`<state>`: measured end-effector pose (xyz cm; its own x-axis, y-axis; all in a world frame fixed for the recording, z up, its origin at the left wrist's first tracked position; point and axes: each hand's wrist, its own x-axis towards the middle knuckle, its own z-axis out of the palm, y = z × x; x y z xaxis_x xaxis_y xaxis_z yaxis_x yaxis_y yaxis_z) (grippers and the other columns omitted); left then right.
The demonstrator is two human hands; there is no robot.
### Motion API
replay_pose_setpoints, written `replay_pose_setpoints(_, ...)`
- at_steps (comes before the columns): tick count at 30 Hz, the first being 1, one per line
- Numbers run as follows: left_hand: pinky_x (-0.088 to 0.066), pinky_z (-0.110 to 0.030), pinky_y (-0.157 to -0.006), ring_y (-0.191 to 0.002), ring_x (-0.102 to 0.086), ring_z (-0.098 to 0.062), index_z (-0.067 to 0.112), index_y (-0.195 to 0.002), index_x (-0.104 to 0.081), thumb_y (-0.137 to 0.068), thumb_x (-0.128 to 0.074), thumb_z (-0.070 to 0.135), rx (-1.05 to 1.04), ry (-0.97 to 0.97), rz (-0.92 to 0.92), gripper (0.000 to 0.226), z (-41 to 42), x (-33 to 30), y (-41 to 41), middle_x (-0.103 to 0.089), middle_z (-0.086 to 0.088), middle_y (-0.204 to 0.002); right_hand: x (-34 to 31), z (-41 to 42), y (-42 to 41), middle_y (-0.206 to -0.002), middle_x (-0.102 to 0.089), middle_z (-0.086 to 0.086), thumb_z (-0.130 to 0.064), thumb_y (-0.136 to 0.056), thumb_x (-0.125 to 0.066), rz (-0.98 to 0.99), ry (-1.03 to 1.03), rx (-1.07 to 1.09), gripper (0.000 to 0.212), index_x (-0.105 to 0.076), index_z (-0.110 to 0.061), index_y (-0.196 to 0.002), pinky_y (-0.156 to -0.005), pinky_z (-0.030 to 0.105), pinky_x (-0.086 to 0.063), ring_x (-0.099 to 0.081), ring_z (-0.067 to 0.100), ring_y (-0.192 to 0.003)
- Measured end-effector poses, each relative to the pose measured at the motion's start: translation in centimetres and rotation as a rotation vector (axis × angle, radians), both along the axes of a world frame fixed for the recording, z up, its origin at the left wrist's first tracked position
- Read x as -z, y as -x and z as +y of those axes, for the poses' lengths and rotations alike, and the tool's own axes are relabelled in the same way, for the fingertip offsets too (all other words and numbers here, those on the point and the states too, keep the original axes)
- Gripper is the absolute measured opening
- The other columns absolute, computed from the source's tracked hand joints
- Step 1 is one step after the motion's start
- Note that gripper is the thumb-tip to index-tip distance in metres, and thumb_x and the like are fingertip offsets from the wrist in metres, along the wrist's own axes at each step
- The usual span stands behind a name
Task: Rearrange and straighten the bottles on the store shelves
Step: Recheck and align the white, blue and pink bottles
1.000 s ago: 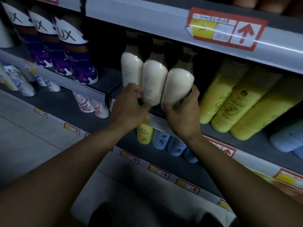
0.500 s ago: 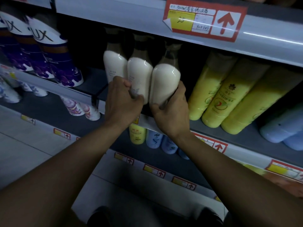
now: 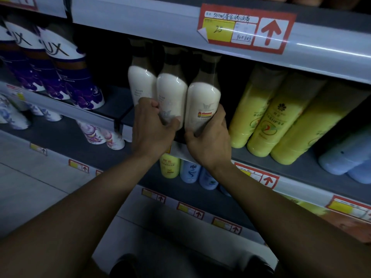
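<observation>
Head view | left hand [image 3: 150, 127] gripping middle white bottle [image 3: 170, 99]; right hand [image 3: 208, 141] gripping right white bottle [image 3: 202, 105] | squaring row along shelf front edge [image 3: 301, 177]

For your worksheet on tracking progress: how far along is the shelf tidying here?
Done: the yellow bottles stand in a neat row. In hand: the left hand grips the middle white bottle, the right hand the right white bottle. Left: lining up these white ones.
</observation>
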<state>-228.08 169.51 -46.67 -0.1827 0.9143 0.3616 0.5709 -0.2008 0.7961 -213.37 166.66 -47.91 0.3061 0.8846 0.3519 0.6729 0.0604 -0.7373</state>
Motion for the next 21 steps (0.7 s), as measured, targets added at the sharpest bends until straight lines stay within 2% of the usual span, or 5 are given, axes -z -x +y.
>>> replay_pose_setpoints(3, -0.051, -0.033, -0.082, -0.101, -0.060, -0.019, 0.014, -0.119, -0.051, -0.075, -0.090, 0.038, -0.018, -0.031, -0.022, 0.064, 0.06, 0.01, -0.30, -0.053, -0.005, -0.119, 0.14, -0.07, -0.15, -0.145, -0.053, 0.011, -0.030, -0.082, -0.078, -0.001, 0.018, -0.006, 0.094, -0.023, -0.014, -0.157, -0.090, 0.033, -0.050, -0.058, 0.030, -0.125)
replay_pose_setpoints(7, -0.052, -0.032, -0.080, -0.100, -0.061, -0.020, 0.018, -0.117, -0.049, -0.069, -0.092, 0.043, -0.029, -0.046, -0.047, 0.069, 0.42, 0.30, -0.51, -0.052, -0.003, -0.118, 0.33, 0.15, -0.22, -0.140, -0.052, 0.013, -0.034, -0.080, -0.083, -0.009, -0.018, 0.042, 0.091, -0.031, -0.011, -0.151, -0.096, 0.049, -0.055, -0.058, 0.033, -0.124)
replay_pose_setpoints(10, -0.051, -0.032, -0.080, -0.099, -0.060, -0.020, 0.018, -0.116, -0.049, -0.068, -0.093, 0.043, -0.046, -0.048, -0.051, 0.070, 0.61, 0.41, -0.68, -0.051, -0.003, -0.117, 0.22, 0.25, -0.04, -0.141, -0.054, 0.011, -0.035, -0.080, -0.080, 0.012, -0.023, 0.029, 0.093, -0.027, -0.012, -0.154, -0.094, 0.048, -0.057, -0.060, 0.031, -0.125)
replay_pose_setpoints(15, -0.058, -0.046, -0.083, -0.099, -0.063, -0.023, 0.019, -0.115, -0.049, -0.069, -0.092, 0.039, -0.054, -0.055, -0.065, 0.067, 0.84, 0.70, -0.62, -0.053, -0.004, -0.118, 0.27, 0.21, -0.33, -0.143, -0.055, 0.010, -0.024, -0.082, -0.080, 0.022, -0.021, -0.001, 0.092, -0.026, -0.013, -0.155, -0.097, 0.044, -0.056, -0.059, 0.030, -0.127)
replay_pose_setpoints(21, -0.057, -0.045, -0.086, -0.098, -0.056, -0.017, 0.014, -0.117, -0.052, -0.073, -0.091, 0.032, -0.071, -0.057, -0.057, 0.062, 0.71, 0.62, -0.79, -0.052, -0.004, -0.120, 0.15, 0.34, -0.18, -0.147, -0.048, 0.014, -0.035, -0.083, -0.079, -0.011, -0.023, 0.038, 0.095, -0.023, -0.011, -0.156, -0.094, 0.050, -0.057, -0.058, 0.035, -0.127)
